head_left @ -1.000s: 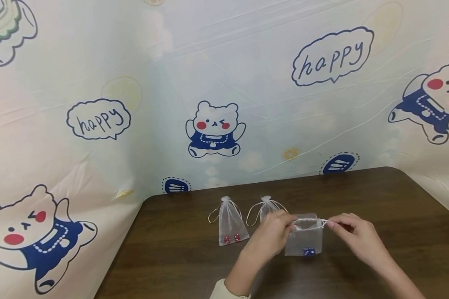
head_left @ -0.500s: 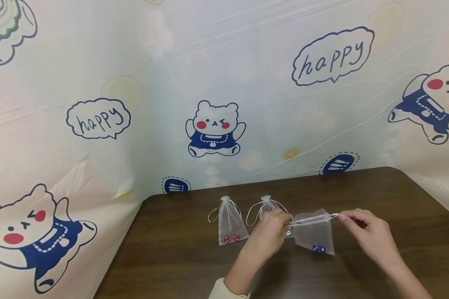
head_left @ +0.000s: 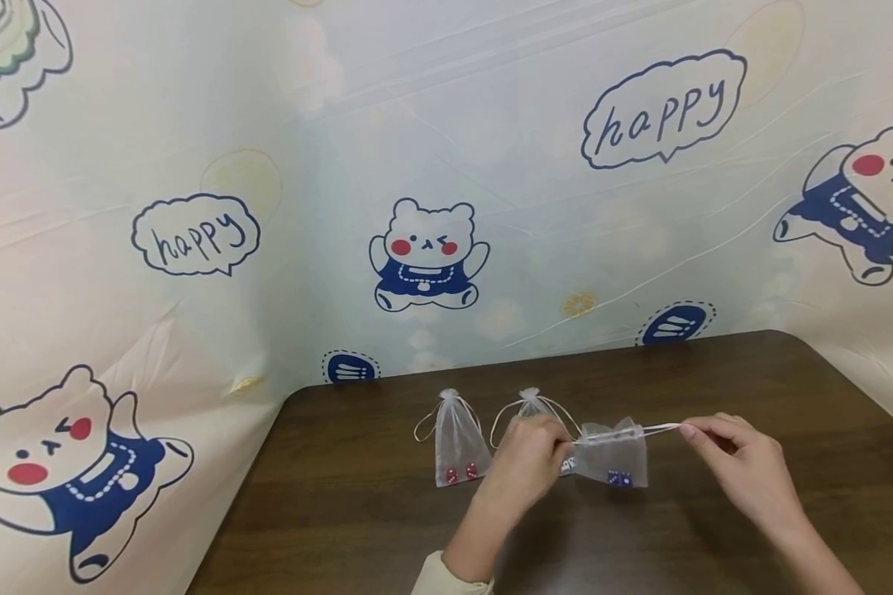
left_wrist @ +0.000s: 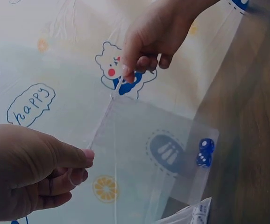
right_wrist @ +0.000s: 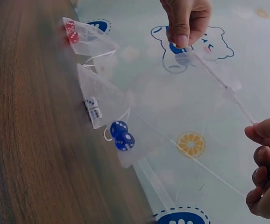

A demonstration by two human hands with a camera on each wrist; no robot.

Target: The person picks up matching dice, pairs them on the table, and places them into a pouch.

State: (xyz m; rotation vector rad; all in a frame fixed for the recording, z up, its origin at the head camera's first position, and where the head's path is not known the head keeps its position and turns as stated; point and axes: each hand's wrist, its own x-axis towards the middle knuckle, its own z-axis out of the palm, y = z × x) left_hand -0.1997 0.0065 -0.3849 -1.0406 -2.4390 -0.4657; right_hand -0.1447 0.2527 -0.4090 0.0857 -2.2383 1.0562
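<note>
A sheer white drawstring bag (head_left: 599, 463) hangs between my hands above the table, its mouth partly gathered. Two blue dice (head_left: 619, 478) lie in its bottom corner; the left wrist view shows the same blue dice (left_wrist: 204, 152) through the mesh. My left hand (head_left: 527, 463) pinches the cord at the left end of the bag's mouth. On the other side, my right hand (head_left: 744, 467) pinches the white cord (head_left: 662, 429) between thumb and forefinger, and the cord is pulled straight. In the right wrist view the bag's body looks faint against the pale backdrop.
A tied pouch (head_left: 454, 438) with two red dice (head_left: 461, 473) lies on the brown table (head_left: 342, 496). Beside it, a second tied pouch (head_left: 533, 405) with white dice (right_wrist: 93, 108) is partly behind my left hand. A printed cloth (head_left: 536, 207) hangs behind the table.
The right hand has drawn the cord out to the right, lengthening it. The bag's mouth has gone from wide to narrow and bunched, and the bag has swung right, then back.
</note>
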